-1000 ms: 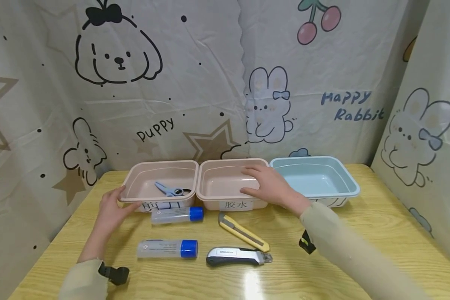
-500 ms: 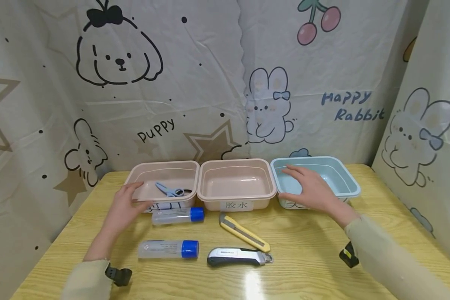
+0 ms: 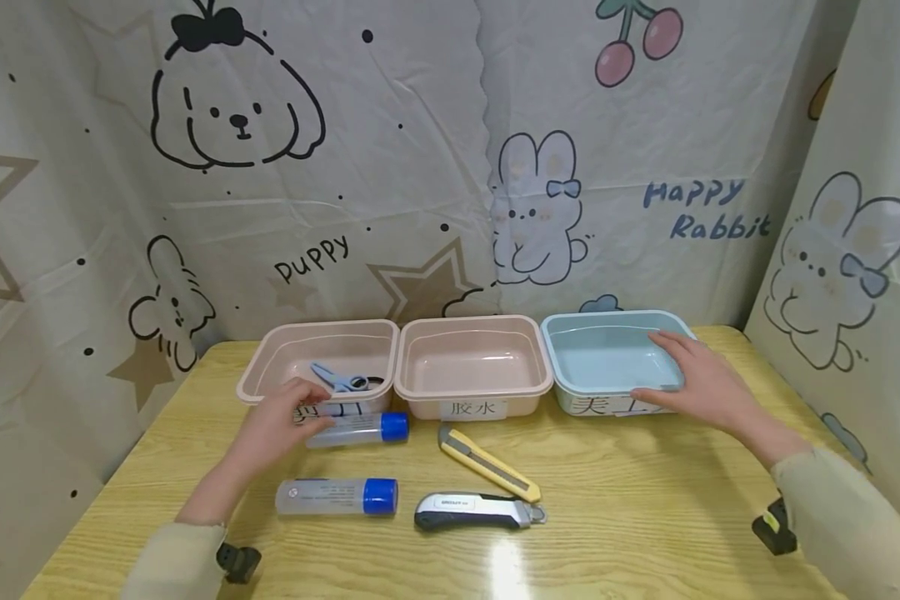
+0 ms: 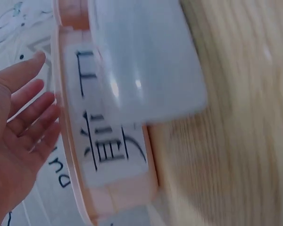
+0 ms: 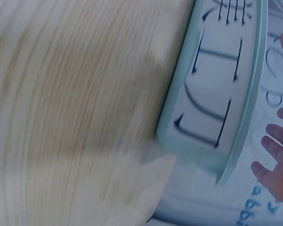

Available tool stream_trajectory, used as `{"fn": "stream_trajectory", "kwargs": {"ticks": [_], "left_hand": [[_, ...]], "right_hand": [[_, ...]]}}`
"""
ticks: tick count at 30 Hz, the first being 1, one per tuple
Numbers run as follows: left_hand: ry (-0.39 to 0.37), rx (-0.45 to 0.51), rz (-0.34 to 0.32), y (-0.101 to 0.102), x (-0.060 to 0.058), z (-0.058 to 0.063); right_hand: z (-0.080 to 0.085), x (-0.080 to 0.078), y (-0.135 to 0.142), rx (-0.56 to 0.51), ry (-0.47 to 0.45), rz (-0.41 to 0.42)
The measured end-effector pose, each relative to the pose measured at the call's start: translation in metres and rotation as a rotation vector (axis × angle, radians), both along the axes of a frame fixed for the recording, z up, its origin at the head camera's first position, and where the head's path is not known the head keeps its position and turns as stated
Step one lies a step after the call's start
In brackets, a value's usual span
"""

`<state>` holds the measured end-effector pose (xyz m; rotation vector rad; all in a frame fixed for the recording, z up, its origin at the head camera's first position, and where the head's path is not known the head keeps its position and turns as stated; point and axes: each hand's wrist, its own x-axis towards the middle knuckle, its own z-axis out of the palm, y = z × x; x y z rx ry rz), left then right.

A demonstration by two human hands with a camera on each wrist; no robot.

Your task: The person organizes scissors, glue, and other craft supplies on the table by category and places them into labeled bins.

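Note:
My left hand (image 3: 276, 427), fingers relaxed, hovers before the left pink bin (image 3: 281, 350), which holds blue scissors (image 3: 337, 379). Close beside it lies a clear glue bottle with a blue cap (image 3: 394, 427), partly hidden by the hand. In the left wrist view the hand (image 4: 21, 117) is empty beside the labelled bin (image 4: 108, 197). My right hand (image 3: 708, 392) spreads over the front right of the light-blue bin (image 3: 607, 354); contact with its rim is unclear. In the right wrist view, fingers (image 5: 278, 136) hold nothing.
A middle pink bin (image 3: 472, 367) stands between the other two. Nearer me lie a second glue bottle (image 3: 322, 497), a yellow box cutter (image 3: 487, 464) and a silver-and-black utility knife (image 3: 468, 512). Patterned cloth (image 3: 420, 167) hangs behind the wooden table (image 3: 607, 533).
My right hand has moved right, from the middle bin across to the blue bin's right side. The left hand has left the left bin's corner and come right, towards the glue bottle.

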<state>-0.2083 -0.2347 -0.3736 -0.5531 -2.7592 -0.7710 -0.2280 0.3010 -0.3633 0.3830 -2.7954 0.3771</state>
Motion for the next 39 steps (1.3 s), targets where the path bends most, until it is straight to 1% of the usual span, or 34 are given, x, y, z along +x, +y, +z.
{"fn": "stream_trajectory", "kwargs": {"ticks": [3,5,11,14,16,19,23,26,32,35,37,39], "left_hand": [[-0.085,0.047,-0.033,0.004,0.003,-0.001],[-0.118,0.042,-0.053,0.005,0.004,-0.003],[-0.12,-0.102,-0.112,0.011,0.007,-0.009],[-0.133,-0.147,-0.134,0.014,0.008,-0.014],[-0.15,-0.164,-0.138,0.016,0.01,-0.016],[-0.154,-0.181,-0.128,0.019,0.011,-0.019],[-0.1,-0.218,-0.094,0.024,0.011,-0.02],[-0.079,-0.235,-0.075,0.027,0.011,-0.019],[-0.088,-0.244,-0.044,0.028,0.013,-0.018],[-0.112,-0.24,-0.034,0.028,0.013,-0.019],[-0.141,-0.234,-0.032,0.028,0.012,-0.02],[-0.155,-0.243,-0.034,0.028,0.011,-0.021]], "right_hand": [[0.0,0.0,0.012,-0.023,-0.021,-0.017],[0.0,0.0,0.02,-0.043,-0.023,-0.014],[-0.003,0.0,0.04,-0.082,-0.017,-0.009],[-0.004,0.0,0.048,-0.114,-0.043,-0.019],[-0.006,0.0,0.053,-0.137,-0.079,-0.033],[-0.007,-0.002,0.058,-0.154,-0.139,-0.05],[-0.008,-0.003,0.061,-0.163,-0.233,-0.067],[-0.009,-0.003,0.061,-0.173,-0.276,-0.061],[-0.009,-0.005,0.059,-0.191,-0.299,-0.048],[-0.01,-0.006,0.061,-0.206,-0.312,-0.039],[-0.01,-0.007,0.062,-0.215,-0.321,-0.036],[-0.011,-0.007,0.063,-0.217,-0.328,-0.04]]}}
